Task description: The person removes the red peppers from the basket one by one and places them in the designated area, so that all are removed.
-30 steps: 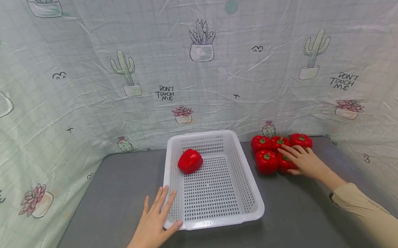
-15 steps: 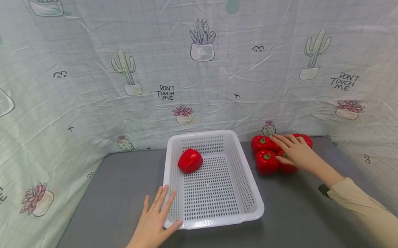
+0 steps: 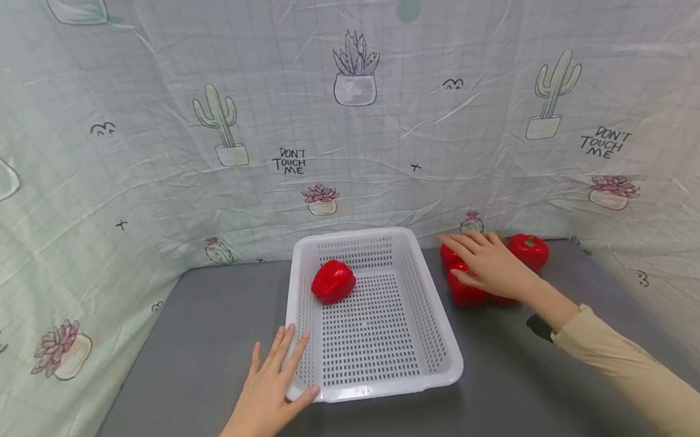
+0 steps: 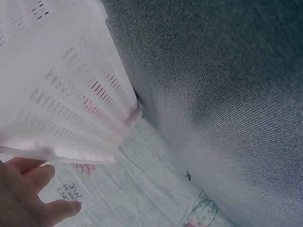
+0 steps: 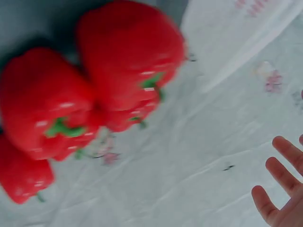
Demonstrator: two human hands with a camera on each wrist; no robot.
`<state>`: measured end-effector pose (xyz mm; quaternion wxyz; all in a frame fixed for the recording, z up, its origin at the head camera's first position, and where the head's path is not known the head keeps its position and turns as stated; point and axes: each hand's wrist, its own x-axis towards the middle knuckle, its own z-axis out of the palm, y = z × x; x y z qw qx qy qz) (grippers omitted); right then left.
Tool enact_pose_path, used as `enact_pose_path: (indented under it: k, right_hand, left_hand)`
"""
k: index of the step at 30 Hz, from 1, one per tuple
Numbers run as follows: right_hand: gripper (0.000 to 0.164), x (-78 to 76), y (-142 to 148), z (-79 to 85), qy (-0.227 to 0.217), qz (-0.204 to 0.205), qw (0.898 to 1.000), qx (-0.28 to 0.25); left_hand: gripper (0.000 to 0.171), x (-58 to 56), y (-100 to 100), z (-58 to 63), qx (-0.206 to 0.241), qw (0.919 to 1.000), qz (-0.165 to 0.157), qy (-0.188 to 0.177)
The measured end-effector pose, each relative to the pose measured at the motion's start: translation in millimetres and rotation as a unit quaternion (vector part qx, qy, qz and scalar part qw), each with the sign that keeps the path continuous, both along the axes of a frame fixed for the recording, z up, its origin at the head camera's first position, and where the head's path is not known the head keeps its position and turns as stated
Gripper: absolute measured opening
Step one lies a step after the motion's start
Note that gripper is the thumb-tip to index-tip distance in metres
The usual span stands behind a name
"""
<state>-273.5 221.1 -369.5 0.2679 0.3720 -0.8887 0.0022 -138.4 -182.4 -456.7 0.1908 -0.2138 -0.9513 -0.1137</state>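
Observation:
A white perforated plastic basket [image 3: 374,390] stands on the dark tabletop, with one red bell pepper [image 3: 333,282] lying on its side near the back left. My left hand [image 3: 265,397] rests at the basket's front left corner, fingers spread and straight over the rim; the left wrist view shows its fingertips [image 4: 71,207] beside that rim. Over a cluster of several red bell peppers right of the basket, my right hand [image 3: 497,267] reaches with spread fingers and holds nothing. It hides part of the cluster, including the near left pepper [image 3: 467,297]. In the right wrist view, green stems show on the peppers [image 5: 128,52].
A pale sheet [image 3: 404,120] printed with potted cacti hangs behind and on both sides of the table [image 3: 210,347]. At the far right of the cluster, one bell pepper [image 3: 529,251] sits close to the back sheet.
My right hand has moved left across the cluster, uncovering the far right pepper and covering more of the left ones. The left hand, basket and the pepper inside stay in place.

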Motion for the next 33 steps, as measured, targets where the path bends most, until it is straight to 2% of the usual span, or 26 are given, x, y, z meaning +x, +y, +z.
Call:
enact_pose_path:
  k: [5,10,15,21,33]
  right_hand:
    - [0.064,0.5,-25.9,14.8,0.019,0.029,0.999,0.005]
    - [0.064,1.1,-54.2,27.7,0.000,0.039,0.999,0.010]
    - [0.064,2.3,-81.8,32.7,-0.015,0.040,0.999,0.014]
    - [0.062,0.9,-109.7,29.2,-0.040,0.044,0.998,0.006]
    - [0.058,-17.8,-162.7,7.7,-0.071,0.053,0.996,-0.003]
  left_hand:
    - [0.078,-0.1,-1.2,-0.5,-0.006,0.9999,-0.001,0.009]
    - [0.079,2.0,-1.8,1.1,0.006,0.9999,0.004,-0.007]
    - [0.079,2.5,-2.4,4.3,0.007,0.9998,0.005,-0.016]
    - [0.078,1.1,-0.9,6.9,0.004,0.9996,0.006,-0.028]
    - [0.079,1.7,1.2,4.0,-0.002,0.9994,0.013,-0.033]
